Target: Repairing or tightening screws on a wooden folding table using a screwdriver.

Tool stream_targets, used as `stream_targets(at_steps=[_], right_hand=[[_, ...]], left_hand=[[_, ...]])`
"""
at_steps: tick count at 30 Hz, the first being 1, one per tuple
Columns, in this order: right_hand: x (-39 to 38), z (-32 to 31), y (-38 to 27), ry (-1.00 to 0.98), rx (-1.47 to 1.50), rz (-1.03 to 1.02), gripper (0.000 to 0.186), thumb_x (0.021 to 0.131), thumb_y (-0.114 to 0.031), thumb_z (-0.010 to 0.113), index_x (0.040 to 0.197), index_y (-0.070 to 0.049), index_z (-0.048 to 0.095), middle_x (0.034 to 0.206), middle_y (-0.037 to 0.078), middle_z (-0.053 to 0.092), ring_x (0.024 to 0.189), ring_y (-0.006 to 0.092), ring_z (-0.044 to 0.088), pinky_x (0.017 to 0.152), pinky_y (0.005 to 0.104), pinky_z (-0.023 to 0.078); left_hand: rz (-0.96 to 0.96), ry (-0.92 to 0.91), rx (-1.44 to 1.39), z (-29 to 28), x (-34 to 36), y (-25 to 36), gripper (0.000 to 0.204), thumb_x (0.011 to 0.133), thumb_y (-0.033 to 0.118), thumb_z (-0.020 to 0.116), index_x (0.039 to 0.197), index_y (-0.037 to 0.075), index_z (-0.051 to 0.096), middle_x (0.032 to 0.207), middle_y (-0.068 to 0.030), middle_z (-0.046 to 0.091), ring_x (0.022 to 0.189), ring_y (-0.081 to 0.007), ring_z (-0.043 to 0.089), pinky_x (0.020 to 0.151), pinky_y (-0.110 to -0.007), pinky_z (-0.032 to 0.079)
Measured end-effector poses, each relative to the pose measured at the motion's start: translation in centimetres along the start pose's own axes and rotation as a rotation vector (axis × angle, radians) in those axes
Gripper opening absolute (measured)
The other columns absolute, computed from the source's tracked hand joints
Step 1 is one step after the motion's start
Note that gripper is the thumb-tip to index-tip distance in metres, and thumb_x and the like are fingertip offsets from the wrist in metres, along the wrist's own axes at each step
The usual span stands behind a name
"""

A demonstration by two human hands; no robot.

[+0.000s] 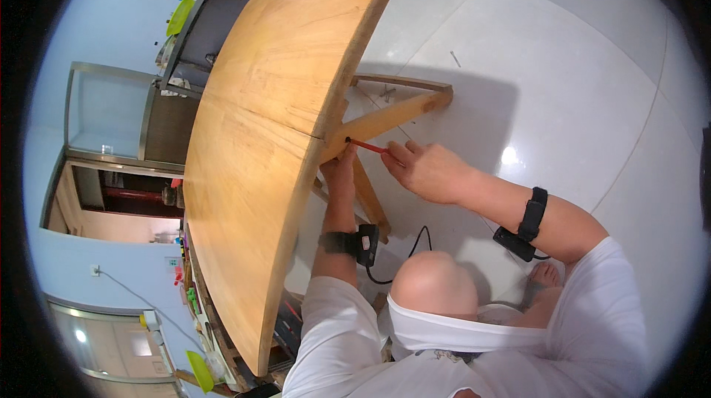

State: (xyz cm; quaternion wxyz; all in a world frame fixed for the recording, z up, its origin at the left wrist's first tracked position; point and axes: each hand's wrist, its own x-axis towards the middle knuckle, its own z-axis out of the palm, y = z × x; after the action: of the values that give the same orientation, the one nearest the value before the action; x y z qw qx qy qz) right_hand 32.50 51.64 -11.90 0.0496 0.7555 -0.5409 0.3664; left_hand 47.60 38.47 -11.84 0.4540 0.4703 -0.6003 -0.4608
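Observation:
A wooden tabletop [259,94] stands tipped up on its edge, its wooden legs [396,115] reaching out to the right. My right hand [426,168] is closed around a thin red tool [369,147], with thumb and fingers pinching its near end. The tool's far end meets a dark spot on the leg beside the tabletop's edge; its exact kind is too small to tell. Just below that spot, my left hand [340,168] is up against the leg's underside. Its fingers are mostly hidden by the wood.
Pale tiled floor [563,79] spreads to the right, with a small thin metal piece [455,59] lying on it. Another wooden leg [370,202] is near my left forearm. Black cables [424,239] hang by my knee. A cluttered counter [204,35] stands beyond the tabletop.

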Motion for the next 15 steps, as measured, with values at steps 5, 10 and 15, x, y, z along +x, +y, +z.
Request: stream_targets(at_steps=[5,10,15], right_hand=[[0.7,0.4,0.0,-0.159,0.217,0.186,0.045,0.062,0.0,0.053,0.107,0.002,0.051,0.084,0.015,0.056,0.072,0.0263,0.056,0.06,0.0375,0.046],[0.7,1.9,1.5,-0.005,0.67,0.377,0.048,0.06,0.004,0.054,0.108,-0.002,0.054,0.082,0.017,0.06,0.06,0.0213,0.056,0.051,0.0316,0.044],[0.4,1.5,2.5,-0.064,1.557,0.798,0.041,0.068,0.0,0.056,0.109,0.003,0.051,0.079,0.011,0.059,0.051,0.0115,0.049,0.039,0.0228,0.036]], left_hand=[[-0.028,0.026,-0.025,0.2,-0.5,-0.4,0.07,0.065,0.008,0.071,0.121,0.003,0.03,0.12,-0.0104,0.039,0.107,-0.0219,0.042,0.089,-0.033,0.037],[0.023,0.053,0.017,-0.4,0.0,-1.6,0.067,0.067,0.007,0.07,0.121,0.002,0.032,0.119,-0.01,0.041,0.107,-0.0213,0.042,0.09,-0.032,0.037],[-0.032,0.037,0.017,0.0,0.5,-1.9,0.068,0.068,0.008,0.068,0.123,0.001,0.029,0.123,-0.0122,0.037,0.109,-0.0232,0.04,0.092,-0.033,0.036]])
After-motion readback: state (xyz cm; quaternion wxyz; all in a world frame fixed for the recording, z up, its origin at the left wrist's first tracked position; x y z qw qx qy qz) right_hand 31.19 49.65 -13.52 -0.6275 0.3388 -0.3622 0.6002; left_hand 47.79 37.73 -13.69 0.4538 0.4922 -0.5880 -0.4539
